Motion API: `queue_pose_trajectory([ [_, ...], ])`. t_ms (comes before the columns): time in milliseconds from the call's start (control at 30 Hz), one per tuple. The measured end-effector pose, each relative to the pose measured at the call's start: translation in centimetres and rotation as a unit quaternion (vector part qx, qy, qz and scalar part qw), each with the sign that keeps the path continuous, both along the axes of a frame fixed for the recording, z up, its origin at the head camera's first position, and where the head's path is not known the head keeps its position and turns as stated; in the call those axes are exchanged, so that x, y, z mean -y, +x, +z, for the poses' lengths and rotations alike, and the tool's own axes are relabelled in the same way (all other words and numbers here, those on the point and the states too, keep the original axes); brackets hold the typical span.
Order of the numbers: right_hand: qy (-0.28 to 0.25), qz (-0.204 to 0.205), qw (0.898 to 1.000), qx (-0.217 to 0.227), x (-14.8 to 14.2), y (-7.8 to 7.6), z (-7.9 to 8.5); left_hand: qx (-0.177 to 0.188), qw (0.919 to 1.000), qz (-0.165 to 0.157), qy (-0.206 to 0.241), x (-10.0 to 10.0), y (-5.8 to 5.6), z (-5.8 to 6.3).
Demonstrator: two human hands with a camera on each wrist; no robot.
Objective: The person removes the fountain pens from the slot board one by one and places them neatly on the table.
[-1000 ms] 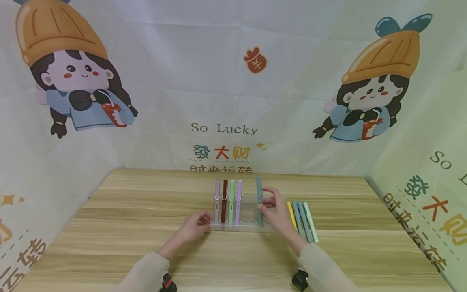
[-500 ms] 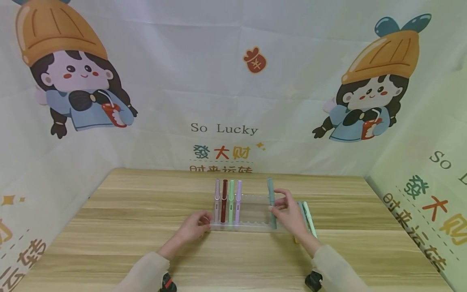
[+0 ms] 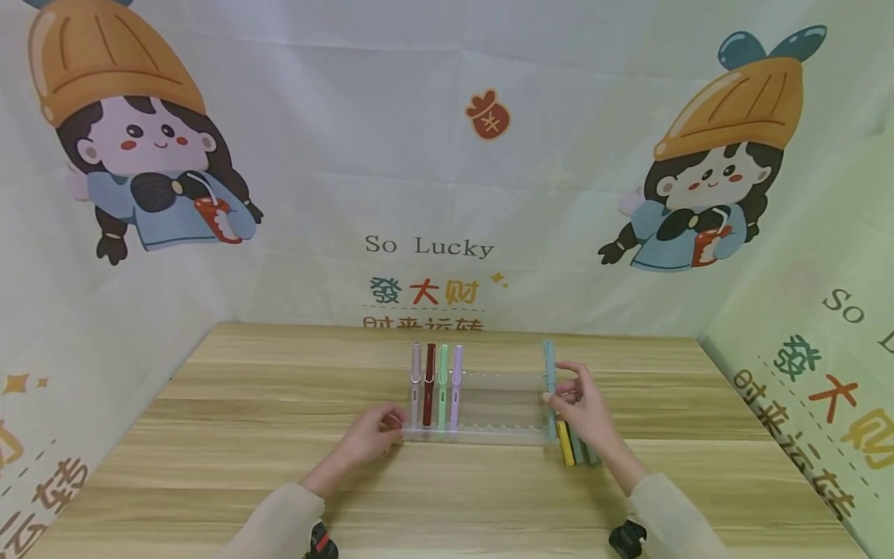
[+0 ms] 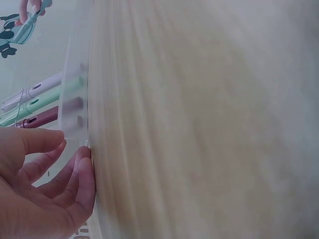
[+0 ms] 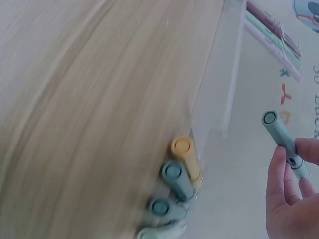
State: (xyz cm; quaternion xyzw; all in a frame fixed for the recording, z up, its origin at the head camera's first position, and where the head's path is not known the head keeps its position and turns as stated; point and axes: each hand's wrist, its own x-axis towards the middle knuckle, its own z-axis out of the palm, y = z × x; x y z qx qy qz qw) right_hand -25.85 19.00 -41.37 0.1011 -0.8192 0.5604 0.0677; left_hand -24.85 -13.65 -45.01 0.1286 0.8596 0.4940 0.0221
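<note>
Right hand (image 3: pixel 583 405) pinches blue-grey pen (image 3: pixel 550 369), near upright at right end of clear pen rack (image 3: pixel 482 438). Left hand (image 3: pixel 370 432), fingers bent, at left end; can't tell if gripping. Four pens (image 3: pixel 431 388) racked, four loose pens (image 5: pixel 178 179) on surface (image 3: pixel 279 419).

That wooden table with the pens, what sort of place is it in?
Probably a makeshift filming corner: cartoon-printed cloth hangs behind and beside the table, and a black device sits at each sleeve.
</note>
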Motion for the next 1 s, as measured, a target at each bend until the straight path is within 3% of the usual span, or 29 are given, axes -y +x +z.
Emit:
queue_pose_trajectory([
  [233,-0.002,-0.025,0.999,0.028,-1.7,0.4,0.3,-0.003,1.0,0.001,0.0,0.0,0.0,0.1],
  [533,0.018,-0.029,0.998,0.049,-4.2,0.8,-0.1,-0.001,1.0,-0.001,0.002,0.0,0.1,0.0],
  [833,0.012,-0.021,0.999,0.034,-7.9,-1.0,-3.9,-0.004,0.9999,0.002,-0.011,0.1,-0.1,-0.1],
  [1000,0.031,-0.017,0.998,0.044,-7.9,-0.1,-2.8,-0.005,0.9999,0.003,-0.012,0.1,-0.1,-0.1],
])
